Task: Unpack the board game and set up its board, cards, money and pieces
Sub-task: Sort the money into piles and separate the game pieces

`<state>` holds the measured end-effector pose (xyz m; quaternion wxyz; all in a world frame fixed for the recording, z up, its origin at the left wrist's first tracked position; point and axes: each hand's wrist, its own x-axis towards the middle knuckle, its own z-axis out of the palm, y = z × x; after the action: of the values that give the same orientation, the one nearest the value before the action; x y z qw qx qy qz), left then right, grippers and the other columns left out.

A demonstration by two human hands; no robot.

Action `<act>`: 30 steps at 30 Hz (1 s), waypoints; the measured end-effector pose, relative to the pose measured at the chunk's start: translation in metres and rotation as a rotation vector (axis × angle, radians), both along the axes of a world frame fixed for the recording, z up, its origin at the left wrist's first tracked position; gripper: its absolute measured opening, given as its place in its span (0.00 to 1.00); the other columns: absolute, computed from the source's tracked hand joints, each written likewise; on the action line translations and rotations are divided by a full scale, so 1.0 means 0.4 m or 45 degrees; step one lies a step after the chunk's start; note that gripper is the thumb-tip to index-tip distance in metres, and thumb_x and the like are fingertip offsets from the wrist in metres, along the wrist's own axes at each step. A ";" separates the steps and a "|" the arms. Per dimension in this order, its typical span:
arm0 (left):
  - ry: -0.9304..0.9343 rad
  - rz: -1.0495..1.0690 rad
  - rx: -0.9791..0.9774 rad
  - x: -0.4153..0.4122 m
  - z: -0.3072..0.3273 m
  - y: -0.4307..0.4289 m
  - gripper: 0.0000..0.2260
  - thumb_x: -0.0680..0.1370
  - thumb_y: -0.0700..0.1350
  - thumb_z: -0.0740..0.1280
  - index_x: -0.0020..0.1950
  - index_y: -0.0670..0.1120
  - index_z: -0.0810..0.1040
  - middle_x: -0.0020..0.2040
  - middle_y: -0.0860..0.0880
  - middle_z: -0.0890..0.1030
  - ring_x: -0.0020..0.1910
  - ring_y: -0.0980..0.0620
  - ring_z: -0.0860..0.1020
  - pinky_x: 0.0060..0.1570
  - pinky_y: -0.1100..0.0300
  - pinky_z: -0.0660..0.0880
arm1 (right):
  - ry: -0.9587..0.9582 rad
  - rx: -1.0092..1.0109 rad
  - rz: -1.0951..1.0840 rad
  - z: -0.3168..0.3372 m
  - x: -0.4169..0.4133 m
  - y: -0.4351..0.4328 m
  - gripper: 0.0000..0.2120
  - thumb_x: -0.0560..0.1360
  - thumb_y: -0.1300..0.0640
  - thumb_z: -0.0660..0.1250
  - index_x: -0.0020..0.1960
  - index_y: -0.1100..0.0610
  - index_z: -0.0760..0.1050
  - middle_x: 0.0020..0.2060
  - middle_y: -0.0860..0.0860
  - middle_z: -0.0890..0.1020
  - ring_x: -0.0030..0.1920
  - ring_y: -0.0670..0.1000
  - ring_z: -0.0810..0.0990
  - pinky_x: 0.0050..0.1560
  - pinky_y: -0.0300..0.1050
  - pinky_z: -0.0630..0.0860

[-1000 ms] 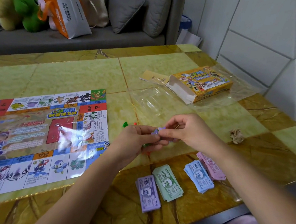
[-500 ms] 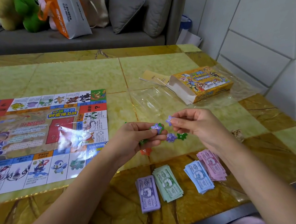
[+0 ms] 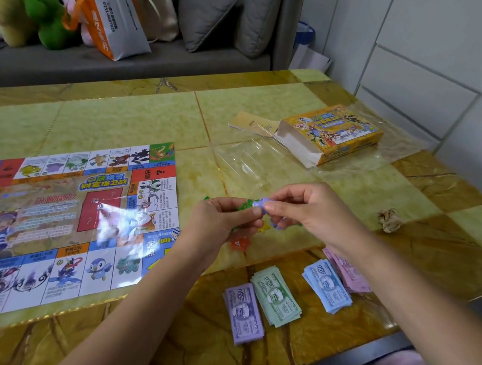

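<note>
Above the middle of the tabletop [image 3: 121, 119], just right of the board, both hands meet fingertip to fingertip; the left hand [image 3: 224, 219] has its fingers curled and grips a green piece [image 3: 245, 205] between thumb and fingers, while the right hand [image 3: 314, 211] pinches a small purple piece [image 3: 261, 203] at its fingertips, touching the green one; whether the left hand holds more pieces I cannot tell. Below the hands an orange piece [image 3: 239, 243] and a yellow piece [image 3: 263, 229] lie on the tabletop, partly hidden. The game board [image 3: 66, 223] lies unfolded and flat on the left, its glossy surface catching glare; four stacks of play money sit in a row near the front edge: a purple stack [image 3: 244, 313], a green stack [image 3: 276, 300] touching it, then a blue stack [image 3: 327, 285] and a pink stack [image 3: 346, 270], the pink one partly under the right forearm. Farther back on the right the yellow game box [image 3: 331, 135] lies open-ended on a sheet of clear plastic wrap [image 3: 253, 165], with a tan paper leaflet [image 3: 252, 122] just beside it; a crumpled paper scrap [image 3: 389, 220] sits right of the hands. Behind the tabletop a grey sofa [image 3: 157, 63] carries a green plush toy [image 3: 29, 5], an orange-and-white paper bag [image 3: 114, 20] and cushions.
</note>
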<state>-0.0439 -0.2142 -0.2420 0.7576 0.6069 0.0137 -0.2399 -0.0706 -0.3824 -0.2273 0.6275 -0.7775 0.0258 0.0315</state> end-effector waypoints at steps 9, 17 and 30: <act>0.101 -0.041 -0.084 0.004 0.002 -0.003 0.04 0.75 0.34 0.66 0.44 0.37 0.81 0.35 0.45 0.84 0.31 0.56 0.82 0.31 0.67 0.78 | 0.062 0.094 -0.057 -0.002 0.008 -0.015 0.04 0.73 0.64 0.71 0.46 0.63 0.81 0.34 0.54 0.82 0.34 0.48 0.81 0.36 0.38 0.79; 0.215 0.051 -0.216 0.022 -0.008 0.004 0.06 0.78 0.33 0.62 0.50 0.34 0.78 0.40 0.42 0.84 0.37 0.52 0.84 0.35 0.65 0.80 | 0.091 -0.432 -0.104 -0.009 0.014 -0.054 0.06 0.66 0.55 0.77 0.39 0.57 0.83 0.30 0.49 0.83 0.26 0.40 0.75 0.30 0.32 0.71; 0.486 -0.116 -0.564 0.019 0.010 0.010 0.13 0.79 0.33 0.53 0.57 0.28 0.73 0.55 0.32 0.80 0.49 0.41 0.83 0.52 0.53 0.78 | -0.040 -0.513 -0.237 -0.016 0.023 -0.048 0.08 0.67 0.51 0.77 0.41 0.53 0.82 0.31 0.46 0.80 0.23 0.36 0.73 0.26 0.28 0.68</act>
<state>-0.0364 -0.2103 -0.2381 0.8437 0.3709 0.0760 -0.3806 -0.0612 -0.4014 -0.2335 0.4599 -0.8819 0.0934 -0.0445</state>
